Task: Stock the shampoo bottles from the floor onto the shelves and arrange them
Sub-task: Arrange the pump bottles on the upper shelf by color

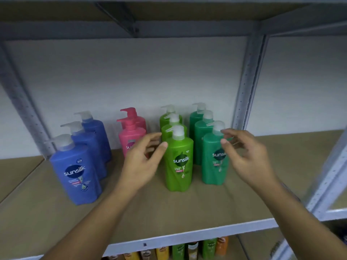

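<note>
The Sunsilk shampoo pump bottles stand upright on the brown shelf board [169,209] in four colour files running front to back, and the front lime-green bottle [179,166] sits between the two hands. The left hand [142,164] hovers just to its left with fingers apart and loosely bent, gripping nothing; its thumb tip is at the bottle's shoulder, though blur hides whether it touches. The right hand [246,156] is likewise spread and empty, its fingertips in front of the front teal-green bottle [214,162] near the pump collar. Behind the left hand's fingers stand the two pink bottles [131,136], and further to its left the three blue bottles [75,173]. These look like full, rigid plastic bottles, so probably heavy for their size, with smooth glossy sides that could slip. The waisted body gives the surest hold, wrapped around the middle. The grey pump head [177,133] is a poor handle, since the spout may turn or press down. For small alignment, pushing at the shoulder or low on the body should slide a bottle without tipping it. To the right hand's right rises a perforated metal upright [246,81], and below both wrists more bottles [187,250] fill a lower shelf.
</note>
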The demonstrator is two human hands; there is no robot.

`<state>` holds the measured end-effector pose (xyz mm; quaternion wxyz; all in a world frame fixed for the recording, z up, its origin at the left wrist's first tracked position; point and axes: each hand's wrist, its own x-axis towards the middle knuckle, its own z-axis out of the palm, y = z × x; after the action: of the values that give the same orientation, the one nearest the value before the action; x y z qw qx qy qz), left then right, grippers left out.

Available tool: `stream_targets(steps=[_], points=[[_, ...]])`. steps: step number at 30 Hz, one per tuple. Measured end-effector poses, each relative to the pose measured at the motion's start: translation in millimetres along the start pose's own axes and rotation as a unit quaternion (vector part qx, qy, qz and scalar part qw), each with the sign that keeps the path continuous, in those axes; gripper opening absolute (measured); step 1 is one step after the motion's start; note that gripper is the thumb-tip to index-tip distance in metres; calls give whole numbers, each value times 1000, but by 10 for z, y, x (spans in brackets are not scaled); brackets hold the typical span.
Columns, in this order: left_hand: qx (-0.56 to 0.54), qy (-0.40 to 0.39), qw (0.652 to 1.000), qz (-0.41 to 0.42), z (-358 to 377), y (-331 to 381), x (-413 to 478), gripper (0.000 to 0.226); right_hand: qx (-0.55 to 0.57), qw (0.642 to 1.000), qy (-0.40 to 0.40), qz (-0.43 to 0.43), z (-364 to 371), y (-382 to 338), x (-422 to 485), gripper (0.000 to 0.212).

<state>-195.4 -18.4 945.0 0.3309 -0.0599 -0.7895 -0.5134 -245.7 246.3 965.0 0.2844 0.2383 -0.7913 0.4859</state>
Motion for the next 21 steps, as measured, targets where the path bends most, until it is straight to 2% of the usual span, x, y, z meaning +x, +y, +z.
stream_targets(steps=[3,7,12,15,17,21], points=[[27,-23,999,10,-72,293,449,14,-46,994,-71,62,-183,-193,461,30],[180,-100,979,5,-15,398,1102,19,-72,966,-198,151,-209,-308,1086,36],[357,-271,893,-42,187,403,1699,39,-142,906,-333,220,116,-205,1648,47],[366,-340,862,-84,273,255,1814,47,-174,858,-402,268,298,-108,1735,49],[360,-346,862,-89,301,171,1829,41,-168,850,-417,273,361,-47,1768,47],[388,-333,859,-9,290,132,1849,40,-158,875,-385,249,382,50,1803,32]])
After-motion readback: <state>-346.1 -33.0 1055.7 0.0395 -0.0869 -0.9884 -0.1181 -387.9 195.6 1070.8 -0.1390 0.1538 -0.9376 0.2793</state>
